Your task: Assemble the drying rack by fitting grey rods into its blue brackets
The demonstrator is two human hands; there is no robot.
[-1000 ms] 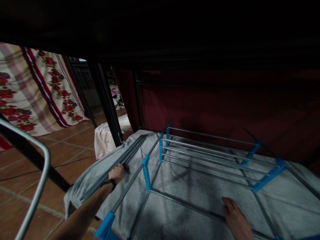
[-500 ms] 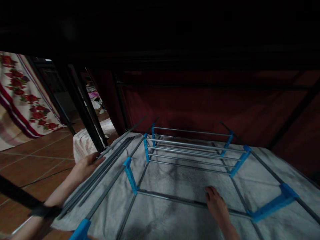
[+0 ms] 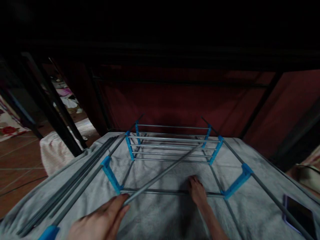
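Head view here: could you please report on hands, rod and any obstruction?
Left hand gripping grey rod. Right hand by near crossbar, contact unclear. Possible obstruction: blue-jointed frame, crossed by rod in view.

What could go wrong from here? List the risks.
The far end of the rod in the left hand could knock the crossbars it overlaps in view. The phone could get scratched if the right rail, which crosses it in view, shifts. The loose rods near the left edge of the blanket might roll off.

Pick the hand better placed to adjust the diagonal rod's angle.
Likely left: the left hand holds the diagonal rod, while the right hand is at the crossbar, apart from that rod.
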